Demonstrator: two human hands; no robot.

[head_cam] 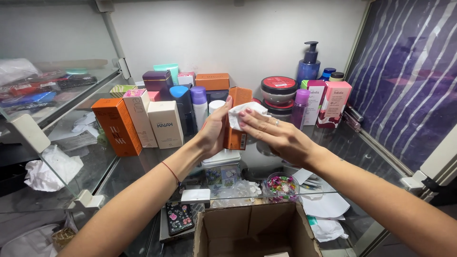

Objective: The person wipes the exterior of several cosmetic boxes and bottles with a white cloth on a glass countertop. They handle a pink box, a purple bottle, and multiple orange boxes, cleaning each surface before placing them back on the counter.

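over a glass shelf (143, 164) crowded with cosmetics boxes, the left hand (214, 131) clasps an upright orange box (236, 124) from its left side, long axis vertical; the right hand (271, 133), fingers flat, presses a white cloth (245, 113) against the box's upper right face.

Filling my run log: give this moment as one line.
left hand: holds orange box | right hand: presses white cloth on box | place: glass shelf

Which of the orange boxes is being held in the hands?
The slim orange cardboard box at centre, gripped by the left hand and wiped with a white cloth. The other orange boxes stand untouched on the glass shelf.
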